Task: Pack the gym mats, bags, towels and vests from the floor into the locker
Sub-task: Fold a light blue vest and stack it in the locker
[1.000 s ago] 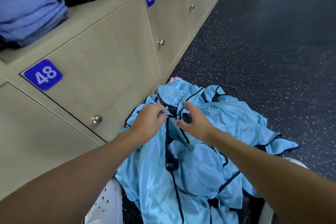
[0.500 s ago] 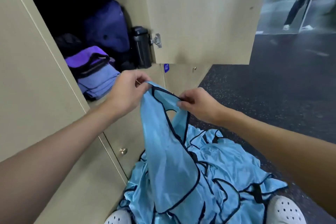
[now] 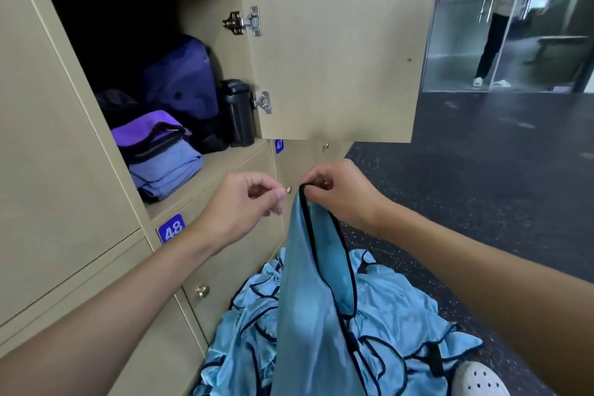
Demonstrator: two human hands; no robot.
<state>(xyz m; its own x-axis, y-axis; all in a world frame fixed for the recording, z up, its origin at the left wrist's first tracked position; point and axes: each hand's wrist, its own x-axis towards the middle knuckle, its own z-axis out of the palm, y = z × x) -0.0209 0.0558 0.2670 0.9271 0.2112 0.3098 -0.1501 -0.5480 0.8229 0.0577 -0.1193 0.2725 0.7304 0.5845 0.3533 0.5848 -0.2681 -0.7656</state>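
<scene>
Vest, light blue with black trim, hung by one strap from the right hand, whose thumb and forefinger pinched the trim at the top of the loop. The cloth dropped straight down from there in front of the closed doors and ran out of view at the bottom edge. The left hand was raised just beside it on the left, apart from the cloth. Its fingers were curled in with the thumb tip near the forefinger, gripping nothing that could be seen. Behind the hanging vest a pile of like blue vests lay crumpled on the dark speckled floor, close against the foot of the cabinets, with a white shoe at its right edge. Above and to the left the locker stood open, its door swung out to the right. Near the front of its shelf sat folded towels in lilac-blue with a small bag, purple and black, on top. A big bag, dark purple, stood upright behind them, and a black bottle stood beside it by the lower hinge. A blue tag reading 48 marked the door below the shelf. Far off at the right a person stood behind glass.
</scene>
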